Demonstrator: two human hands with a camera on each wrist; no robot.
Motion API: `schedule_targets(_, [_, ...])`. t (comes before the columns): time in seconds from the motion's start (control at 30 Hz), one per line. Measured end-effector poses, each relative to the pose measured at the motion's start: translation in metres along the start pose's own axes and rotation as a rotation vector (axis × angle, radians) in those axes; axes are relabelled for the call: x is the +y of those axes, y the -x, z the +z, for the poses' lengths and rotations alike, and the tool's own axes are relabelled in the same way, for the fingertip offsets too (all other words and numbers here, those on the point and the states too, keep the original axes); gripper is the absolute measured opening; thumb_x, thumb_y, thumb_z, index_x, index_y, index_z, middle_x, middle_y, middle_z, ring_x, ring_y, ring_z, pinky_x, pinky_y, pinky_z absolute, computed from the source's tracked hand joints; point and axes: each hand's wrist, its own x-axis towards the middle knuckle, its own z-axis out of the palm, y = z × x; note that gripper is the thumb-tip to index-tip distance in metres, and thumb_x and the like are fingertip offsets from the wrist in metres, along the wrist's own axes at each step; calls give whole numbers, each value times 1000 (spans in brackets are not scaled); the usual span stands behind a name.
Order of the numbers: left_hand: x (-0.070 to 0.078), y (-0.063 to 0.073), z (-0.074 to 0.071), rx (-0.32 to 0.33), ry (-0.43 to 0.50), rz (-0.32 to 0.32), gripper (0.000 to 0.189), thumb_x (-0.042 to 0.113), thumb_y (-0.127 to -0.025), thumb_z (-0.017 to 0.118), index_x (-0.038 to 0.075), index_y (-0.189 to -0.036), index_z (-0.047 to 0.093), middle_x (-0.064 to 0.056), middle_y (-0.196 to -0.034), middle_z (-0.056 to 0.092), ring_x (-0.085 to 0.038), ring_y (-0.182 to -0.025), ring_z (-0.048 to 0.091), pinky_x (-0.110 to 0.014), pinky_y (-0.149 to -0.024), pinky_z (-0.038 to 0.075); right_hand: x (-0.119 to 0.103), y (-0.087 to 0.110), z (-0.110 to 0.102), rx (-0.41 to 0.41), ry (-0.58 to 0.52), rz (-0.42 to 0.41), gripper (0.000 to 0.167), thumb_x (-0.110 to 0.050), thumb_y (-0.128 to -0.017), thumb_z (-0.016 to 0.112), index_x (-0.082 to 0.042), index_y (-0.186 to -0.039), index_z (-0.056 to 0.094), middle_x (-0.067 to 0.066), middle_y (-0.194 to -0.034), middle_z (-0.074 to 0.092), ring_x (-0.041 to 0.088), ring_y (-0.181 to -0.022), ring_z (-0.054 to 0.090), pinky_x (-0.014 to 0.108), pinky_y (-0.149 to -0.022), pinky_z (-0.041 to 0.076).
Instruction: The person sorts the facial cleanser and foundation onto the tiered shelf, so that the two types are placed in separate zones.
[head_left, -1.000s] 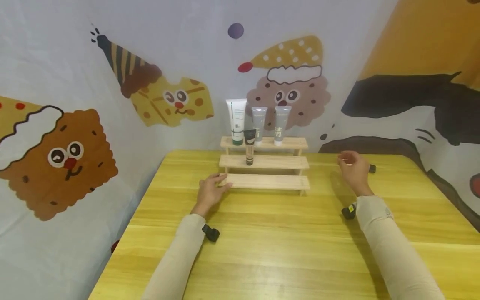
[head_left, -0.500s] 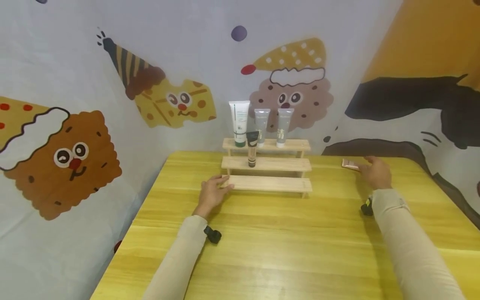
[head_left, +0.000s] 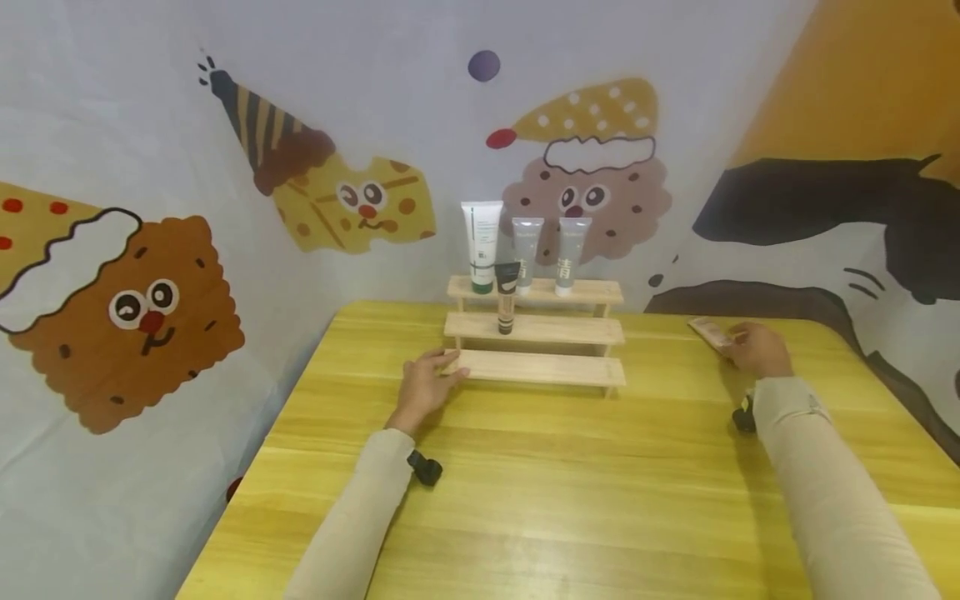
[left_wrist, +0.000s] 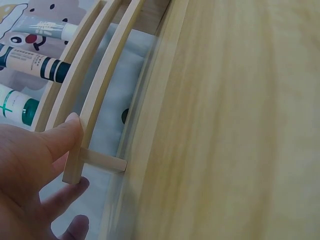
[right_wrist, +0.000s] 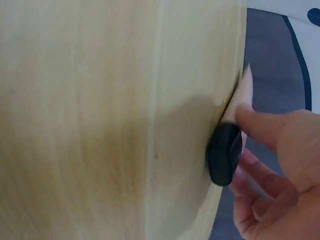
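A three-tier wooden stand (head_left: pixel 536 367) stands at the back of the table. My left hand (head_left: pixel 425 383) grips the left end of its lowest board, with the thumb on the board in the left wrist view. At the back right, my right hand (head_left: pixel 761 350) pinches a small pinkish squeeze tube (head_left: pixel 708 332) close over the tabletop. Its black cap (right_wrist: pixel 222 155) shows in the right wrist view, pointing towards the wrist side. A white tube with a green cap (head_left: pixel 482 246) and two grey tubes (head_left: pixel 572 257) stand on the top tier. A beige, black-topped tube (head_left: pixel 506 300) stands on the middle tier.
The yellow wood-grain table (head_left: pixel 525 500) has its back edge close to a cloth backdrop (head_left: pixel 390 83) with cartoon prints. Black wrist cameras are strapped at both sleeves.
My right hand has moved right to the small tube and taken hold of it; the tube has turned, its far end swinging back. My left hand keeps its place on the stand.
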Motion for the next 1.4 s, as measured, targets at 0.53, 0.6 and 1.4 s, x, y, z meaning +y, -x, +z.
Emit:
schedule_targets(0.53, [0,0,-1,0,-4,-23,47,42,-91,70,23,-134,64,-10,-150,47,-41,-135,37,-58,-110,31,-24,2,0,-214,-29,29,77,-48,-99,53,25,-125,51,41,-123,55,57,-112,51,61,-92,45])
schedule_targets(0.6, [0,1,-1,-1,-5,-24,47,42,-91,70,22,-134,64,-10,-150,47,-41,-135,37,-59,-111,30,-28,1,2,-209,-60,29,73,-46,-100,52,24,-121,55,38,-115,61,53,-107,56,57,-88,49])
schedule_targets(1.4, [3,0,0,-10,6,-29,49,42,-90,71,23,-134,63,-10,-151,46,-39,-128,39,-55,-99,42,-163,36,6,105,-674,-128,51,-13,-92,73,8,-133,50,31,-114,60,2,-75,66,28,-69,59])
